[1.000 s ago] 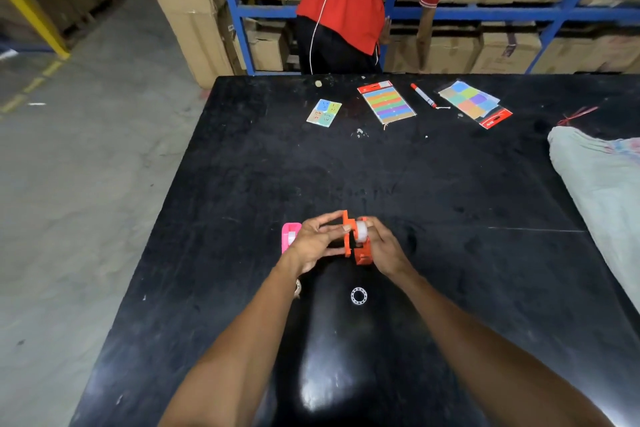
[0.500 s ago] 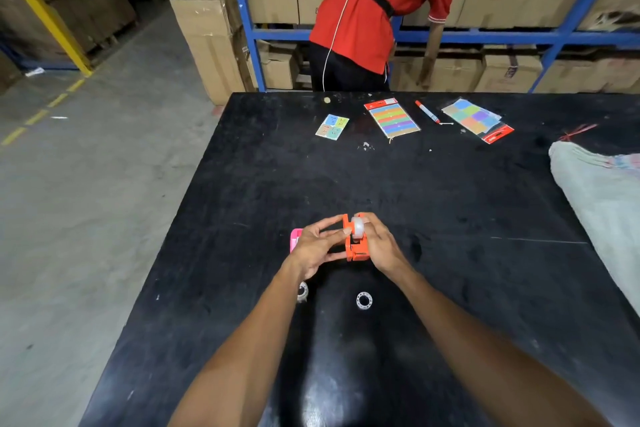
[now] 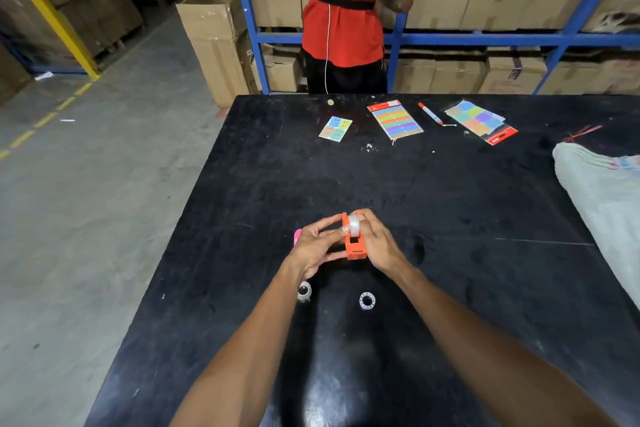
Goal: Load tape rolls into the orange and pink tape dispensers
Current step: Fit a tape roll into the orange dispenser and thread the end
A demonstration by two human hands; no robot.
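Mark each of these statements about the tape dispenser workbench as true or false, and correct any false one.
1. Both hands hold the orange tape dispenser. True: the left hand and the right hand grip it from either side.
2. A tape roll sits at the top of the orange dispenser. True.
3. The pink tape dispenser lies right of the right hand. False: it peeks out beside the left hand.
4. No loose rolls are on the black table. False: two clear tape rolls lie near the forearms.
5. The red marker lies at the table's far side. True.
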